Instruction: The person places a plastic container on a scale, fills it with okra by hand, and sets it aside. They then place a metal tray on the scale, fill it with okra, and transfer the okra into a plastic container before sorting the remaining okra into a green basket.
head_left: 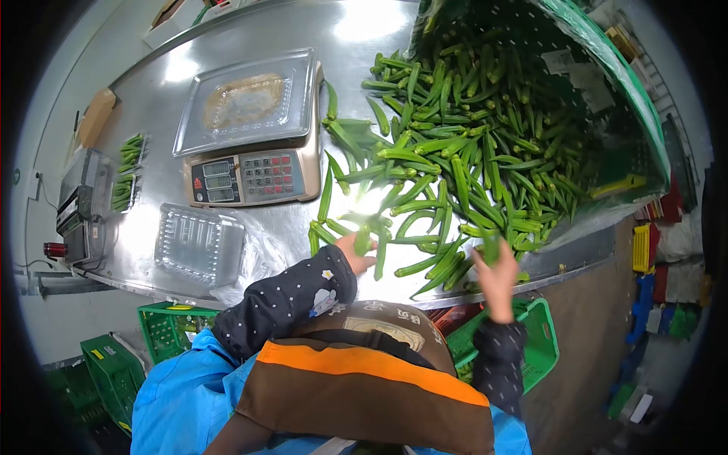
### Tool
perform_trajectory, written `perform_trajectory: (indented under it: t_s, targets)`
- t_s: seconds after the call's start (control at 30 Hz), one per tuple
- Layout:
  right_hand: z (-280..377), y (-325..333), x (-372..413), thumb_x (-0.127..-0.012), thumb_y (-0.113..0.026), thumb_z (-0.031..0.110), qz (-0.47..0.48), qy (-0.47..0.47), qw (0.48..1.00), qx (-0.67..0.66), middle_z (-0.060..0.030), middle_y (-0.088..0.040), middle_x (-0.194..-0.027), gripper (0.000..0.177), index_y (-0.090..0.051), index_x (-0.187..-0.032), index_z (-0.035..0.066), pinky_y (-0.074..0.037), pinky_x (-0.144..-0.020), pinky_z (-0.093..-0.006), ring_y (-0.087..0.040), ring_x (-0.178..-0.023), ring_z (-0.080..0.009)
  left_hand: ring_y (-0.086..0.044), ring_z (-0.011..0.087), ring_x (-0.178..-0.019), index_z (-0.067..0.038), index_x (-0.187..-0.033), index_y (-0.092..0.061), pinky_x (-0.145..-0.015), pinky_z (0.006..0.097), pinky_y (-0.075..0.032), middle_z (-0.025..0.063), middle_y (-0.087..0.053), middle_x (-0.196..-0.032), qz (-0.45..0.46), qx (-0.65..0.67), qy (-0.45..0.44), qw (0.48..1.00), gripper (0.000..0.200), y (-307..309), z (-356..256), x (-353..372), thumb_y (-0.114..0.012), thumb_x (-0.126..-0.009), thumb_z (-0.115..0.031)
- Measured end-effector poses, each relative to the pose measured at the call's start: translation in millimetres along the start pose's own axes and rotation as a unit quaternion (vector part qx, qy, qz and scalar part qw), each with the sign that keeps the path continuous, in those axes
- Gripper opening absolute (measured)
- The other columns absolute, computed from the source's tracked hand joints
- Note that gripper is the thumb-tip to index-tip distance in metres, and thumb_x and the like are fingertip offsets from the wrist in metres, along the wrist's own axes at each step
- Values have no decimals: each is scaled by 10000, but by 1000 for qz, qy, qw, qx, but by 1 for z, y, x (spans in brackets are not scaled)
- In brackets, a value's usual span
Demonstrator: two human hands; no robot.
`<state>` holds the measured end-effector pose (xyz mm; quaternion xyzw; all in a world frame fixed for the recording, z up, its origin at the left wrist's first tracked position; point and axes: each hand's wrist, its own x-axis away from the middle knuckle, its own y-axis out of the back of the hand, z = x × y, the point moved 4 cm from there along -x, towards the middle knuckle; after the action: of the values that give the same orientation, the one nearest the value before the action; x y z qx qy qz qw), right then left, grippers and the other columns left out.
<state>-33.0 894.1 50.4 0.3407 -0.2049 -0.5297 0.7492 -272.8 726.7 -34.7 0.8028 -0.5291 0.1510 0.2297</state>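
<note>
A large heap of green okra (485, 144) spreads over the metal table, spilling from a tipped green crate (644, 114). My left hand (356, 254) is at the heap's near left edge, its fingers closed round okra. At the near right edge, my right hand (497, 273) grips an okra pod that points up and away from me; the hand is slightly blurred. Left of the heap stands a scale (254, 178) with a clear tray on its platform. Clear plastic containers (199, 244) lie in front of the scale.
Two packs of okra (125, 173) lie at the far left beside a dark machine (80, 205). Green crates (114, 371) stand on the floor at the lower left, and another (542, 341) is below the table's front edge. The metal table (353, 45) has a curved edge.
</note>
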Motion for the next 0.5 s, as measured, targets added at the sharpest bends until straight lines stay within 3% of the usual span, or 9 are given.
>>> perform_trajectory:
  t_s: [0.03, 0.1, 0.2, 0.3, 0.33, 0.4, 0.43, 0.47, 0.5]
  targets:
    - [10, -33, -13, -708, -737, 173, 4, 49, 999, 17, -199, -651, -848, 416, -556, -1035, -10, -497, -696, -401, -643, -765, -349, -600, 123, -881, -60, -934, -588, -813, 271, -473, 34, -648, -944, 19, 20, 39, 999, 287, -1, 1, 5, -721, -679, -69]
    - [45, -74, -33, -692, -766, 191, 66, 32, 984, 163, -234, -640, -802, 400, -527, -928, -26, -492, -667, -452, -621, -757, -417, -610, 125, -881, -51, -922, -588, -812, 274, -480, 37, -657, -936, 0, 29, 16, 999, 271, 4, 9, 12, -718, -684, -50]
    - [24, -114, -50, -688, -709, 148, 70, 53, 968, 235, -225, -638, -774, 341, -517, -913, -20, -490, -676, -491, -627, -749, -419, -620, 122, -844, -38, -917, -580, -753, 270, -500, 56, -664, -912, -1, 35, -22, 999, 226, 20, 27, 10, -698, -725, -30]
    - [10, -89, -52, -664, -720, 177, 67, 68, 989, 114, -231, -637, -796, 381, -551, -939, -25, -499, -674, -476, -622, -742, -425, -621, 114, -820, -38, -923, -569, -660, 254, -508, 58, -663, -910, 1, 59, 24, 998, 216, 34, 34, 12, -692, -745, -42]
    - [-4, -74, -50, -631, -750, 226, 93, 76, 993, 15, -214, -638, -797, 465, -575, -980, -25, -507, -684, -428, -629, -725, -390, -618, 104, -786, -36, -926, -558, -580, 239, -498, 55, -661, -904, -20, 110, 26, 993, 203, 36, 35, 16, -679, -762, -44]
    - [8, -7, -24, -644, -786, 240, 248, -177, 941, -148, -77, -630, -753, 470, -583, -1000, 10, -468, -607, -303, -583, -662, -161, -620, 111, -788, -39, -916, -560, -612, 250, -503, 51, -660, -898, -27, 86, 24, 996, 187, 40, 29, 17, -671, -765, -43]
    - [-36, 22, -17, -655, -787, 214, 279, -129, 947, -89, -26, -599, -723, 464, -573, -1019, 22, -443, -566, -273, -557, -646, -102, -622, 118, -790, -41, -907, -562, -643, 261, -508, 48, -659, -891, -31, 58, 22, 998, 171, 41, 26, 16, -662, -768, -42]
    - [-8, 69, 3, -649, -776, 172, 331, -193, 916, -116, -5, -572, -707, 457, -566, -1028, 25, -435, -559, -260, -550, -642, -93, -622, 118, -790, -41, -907, -562, -643, 261, -508, 48, -659, -891, -29, 58, 24, 998, 171, 38, 25, 15, -662, -768, -42]
    - [-31, 110, 20, -637, -758, 118, 352, -176, 916, -74, -6, -573, -714, 418, -579, -1006, 35, -431, -558, -252, -547, -639, -91, -623, 124, -807, -41, -908, -566, -678, 270, -508, 49, -659, -894, -54, 3, -61, 997, 169, 35, 15, 12, -660, -768, -48]
